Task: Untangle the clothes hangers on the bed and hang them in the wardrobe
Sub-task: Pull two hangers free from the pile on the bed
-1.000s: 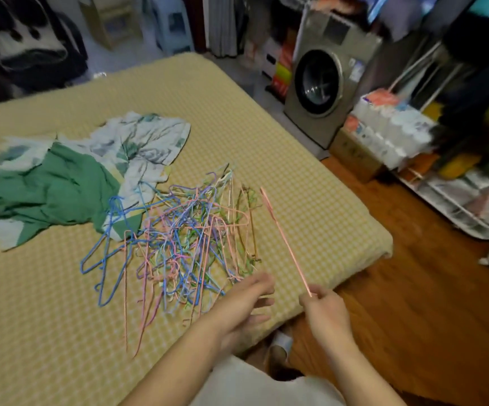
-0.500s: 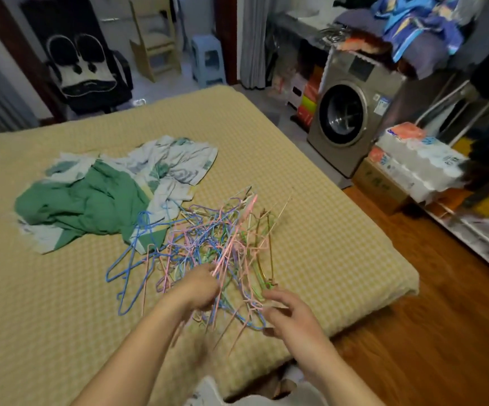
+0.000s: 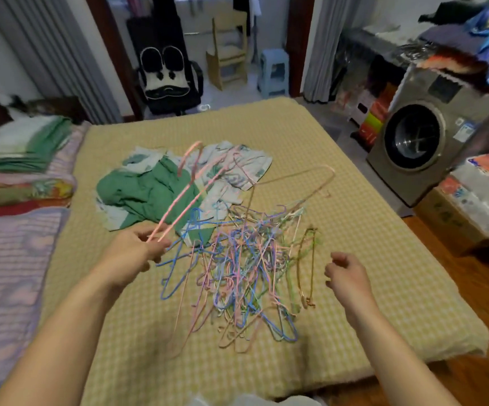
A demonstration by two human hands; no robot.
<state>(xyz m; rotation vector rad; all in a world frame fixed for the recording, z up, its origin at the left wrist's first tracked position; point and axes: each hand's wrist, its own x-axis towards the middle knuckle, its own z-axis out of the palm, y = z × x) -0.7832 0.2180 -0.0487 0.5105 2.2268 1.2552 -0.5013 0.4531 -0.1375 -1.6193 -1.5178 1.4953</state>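
A tangled pile of thin wire hangers (image 3: 246,268) in pink, blue, green and tan lies on the yellow checked bed (image 3: 339,177). My left hand (image 3: 134,253) pinches the end of a pink hanger (image 3: 192,186), which is lifted clear of the pile with its hook pointing up and away. A second pinkish hanger (image 3: 310,177) rises from the pile's far side. My right hand (image 3: 347,272) hovers to the right of the pile, fingers loosely curled, holding nothing. No wardrobe is in view.
A green and white garment (image 3: 149,191) lies on the bed behind the pile. Folded bedding (image 3: 20,159) is stacked at the left. A washing machine (image 3: 421,136), boxes (image 3: 454,218) and wooden floor (image 3: 486,303) are on the right. A chair (image 3: 164,74) stands by the doorway.
My left hand has lifted a pink hanger up and left out of the pile. My right hand has let go and moved right. The camera has tilted up.
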